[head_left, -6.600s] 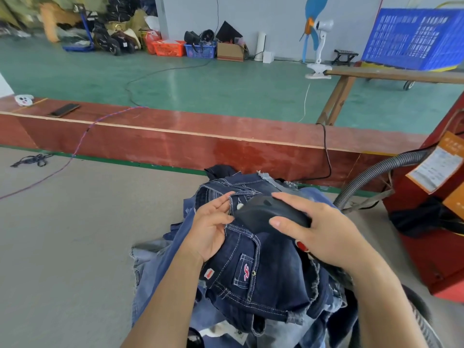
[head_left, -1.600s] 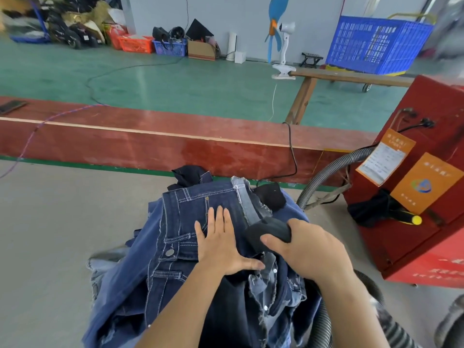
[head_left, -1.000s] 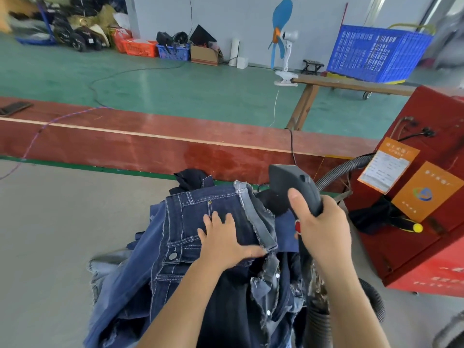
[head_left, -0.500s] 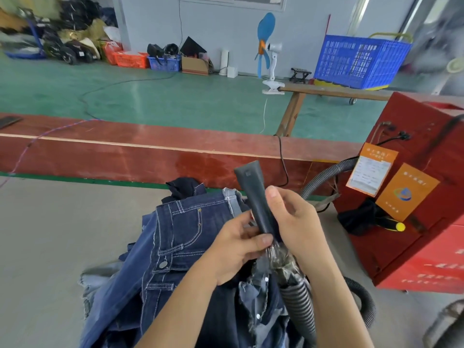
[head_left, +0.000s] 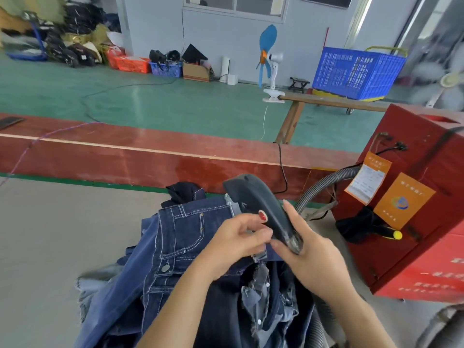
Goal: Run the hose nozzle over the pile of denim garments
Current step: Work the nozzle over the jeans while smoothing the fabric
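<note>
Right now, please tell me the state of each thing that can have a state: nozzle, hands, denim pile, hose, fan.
nozzle: lifted off the pile, tip pointing up and away
right hand: grips the nozzle's lower end
left hand: fingers curled at the nozzle, hold unclear
denim pile: heaped, crumpled, nozzle not on it
hose: runs to the red machine
fan: blades look still

A red machine (head_left: 414, 217) stands at the right, with an orange label (head_left: 403, 200) and a paper tag (head_left: 367, 177) on its side; a long red board (head_left: 150, 156) crosses the middle; beyond it, on the green floor (head_left: 150, 101), stand a blue crate (head_left: 356, 71) and a clip fan (head_left: 270, 64); baskets (head_left: 148, 66) line the far wall.
</note>
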The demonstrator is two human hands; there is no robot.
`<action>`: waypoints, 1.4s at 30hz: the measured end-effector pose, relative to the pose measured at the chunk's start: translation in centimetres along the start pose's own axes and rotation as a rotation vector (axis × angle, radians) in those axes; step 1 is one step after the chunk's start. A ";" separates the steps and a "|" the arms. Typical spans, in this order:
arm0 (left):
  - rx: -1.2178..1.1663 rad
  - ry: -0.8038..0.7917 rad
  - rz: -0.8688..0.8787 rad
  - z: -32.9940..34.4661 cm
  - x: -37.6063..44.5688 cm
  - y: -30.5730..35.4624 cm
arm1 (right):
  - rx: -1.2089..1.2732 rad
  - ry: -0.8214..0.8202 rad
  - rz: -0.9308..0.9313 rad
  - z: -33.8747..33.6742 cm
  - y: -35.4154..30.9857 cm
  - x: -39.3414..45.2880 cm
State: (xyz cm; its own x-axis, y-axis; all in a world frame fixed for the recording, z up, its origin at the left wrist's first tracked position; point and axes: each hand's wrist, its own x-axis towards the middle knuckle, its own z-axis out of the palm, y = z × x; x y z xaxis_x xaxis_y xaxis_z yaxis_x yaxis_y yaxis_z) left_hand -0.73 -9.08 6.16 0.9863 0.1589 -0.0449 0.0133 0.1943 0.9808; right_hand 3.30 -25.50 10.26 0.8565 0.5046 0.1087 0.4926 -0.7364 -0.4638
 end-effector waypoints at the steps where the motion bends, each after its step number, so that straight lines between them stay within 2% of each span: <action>1: 0.189 0.068 0.024 -0.8 0.1 -0.2 | 0.018 0.009 0.033 -0.8 0.2 0.0; 3: 0.623 0.380 0.012 -2.5 0.5 -1.6 | 0.055 0.036 0.089 -2.4 0.8 -0.1; 4: 0.798 0.485 -0.044 -2.9 0.6 -2.3 | 0.088 0.059 0.109 -3.0 1.0 -0.3; 5: 0.920 0.504 -0.127 -3.1 0.7 -3.2 | 0.119 0.081 0.129 -3.4 1.0 -0.7; 7: 1.108 0.412 -0.270 -2.9 0.9 -4.9 | 0.134 0.096 0.143 -3.9 0.9 -1.8; 10: 1.301 0.355 -0.338 -2.4 1.5 -6.7 | 0.164 0.055 0.150 -3.4 0.9 -3.4; 14: 1.336 0.352 -0.350 -2.4 1.8 -7.8 | 0.098 -0.070 0.188 -2.0 1.4 -5.0; 21: 1.323 0.325 -0.335 -2.7 1.6 -8.3 | -0.216 -0.101 0.156 -1.0 1.0 -6.1; 28: 1.329 0.309 -0.333 -2.6 1.2 -8.1 | -0.206 -0.144 0.103 -1.2 1.0 -5.8; 42: 1.403 0.249 -0.371 -2.4 0.6 -8.0 | -0.317 -0.086 0.144 -0.4 2.3 -10.5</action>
State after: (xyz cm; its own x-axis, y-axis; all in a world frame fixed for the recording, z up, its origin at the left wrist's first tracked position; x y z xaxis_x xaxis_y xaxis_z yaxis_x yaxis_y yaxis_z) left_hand -0.60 -8.22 -2.22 0.8396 0.4976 -0.2178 0.5420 -0.7935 0.2766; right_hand -4.49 -32.70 8.40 0.9113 0.4114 -0.0185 0.4025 -0.8992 -0.1719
